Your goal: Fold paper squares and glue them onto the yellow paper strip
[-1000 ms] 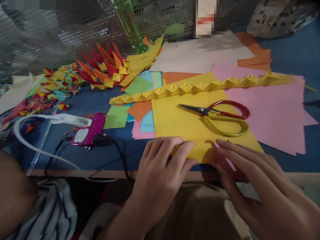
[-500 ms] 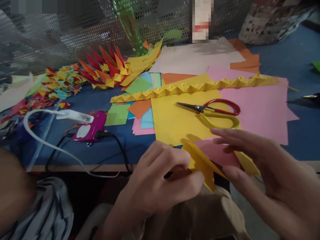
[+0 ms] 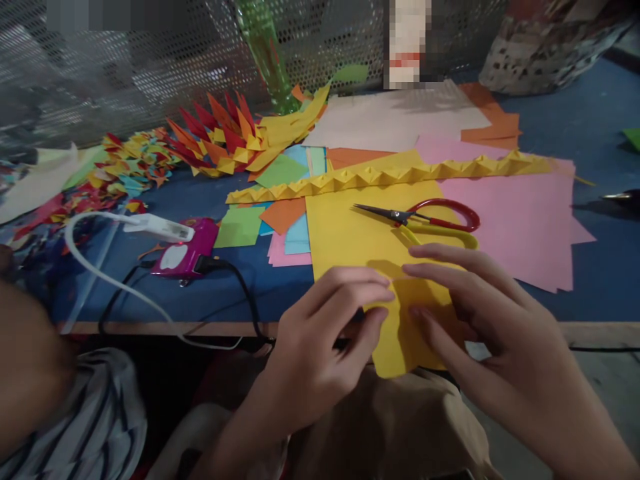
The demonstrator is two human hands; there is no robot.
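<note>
My left hand pinches the left edge of a piece of yellow paper, which shows soft creases and hangs at the table's front edge. Over the paper's right side, my right hand has its thumb and fingers apart; the thumb tip is at the paper, and I cannot tell if it presses. Just beyond the right fingertips lie scissors with one red and one yellow handle, on a yellow sheet. A folded yellow paper strip stretches across the sheets behind them.
Pink sheets lie to the right. On the left are a magenta adapter with cables, cut paper scraps and a red, orange and yellow folded piece. A green bottle stands behind. Another person's striped sleeve is at lower left.
The yellow paper has turned from a tilted fold to a flatter face toward me. My right hand has come in closer to it, and the pink piece near it is out of sight.
</note>
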